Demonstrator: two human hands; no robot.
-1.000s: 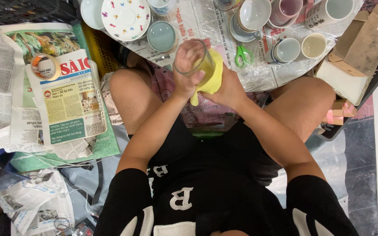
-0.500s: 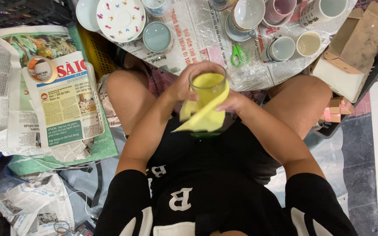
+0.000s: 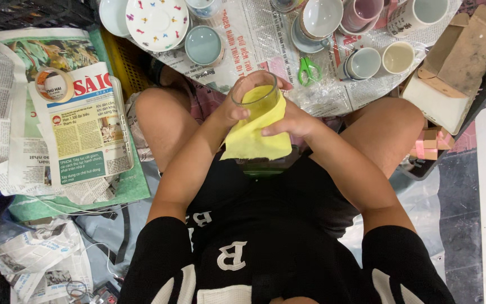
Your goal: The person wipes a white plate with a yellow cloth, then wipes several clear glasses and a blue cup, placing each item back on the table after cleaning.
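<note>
**Hands wiping a clear glass with a yellow cloth**

Left hand is gripping a clear drinking glass, fingers closed around its wall, mouth tilted up toward the camera. Right hand is pressing a yellow cloth flat against the glass's near side, fingers together and closed on the fabric. Glass and cloth are being held above the lap, between the bare knees, just short of the work surface's edge. The cloth's loose end is hanging down toward something green in the lap; what that is cannot be told.

Judgement on technique: keeping the left grip low on the wall is leaving the rim free; the cloth should be wrapping the glass, not only pressing one side, and the glass turning against it while pressure stays light near the thin rim. Holding it over the lap is limiting any drop.

Beyond the hands, newspaper is covering the surface. Green-handled scissors are lying just past the glass. A pale blue cup and a white saucer with coloured specks are sitting farther left; pale cups are standing farther right, beside a brown cardboard box. More newspaper is lying well to the left, a roll of tape resting on it.
</note>
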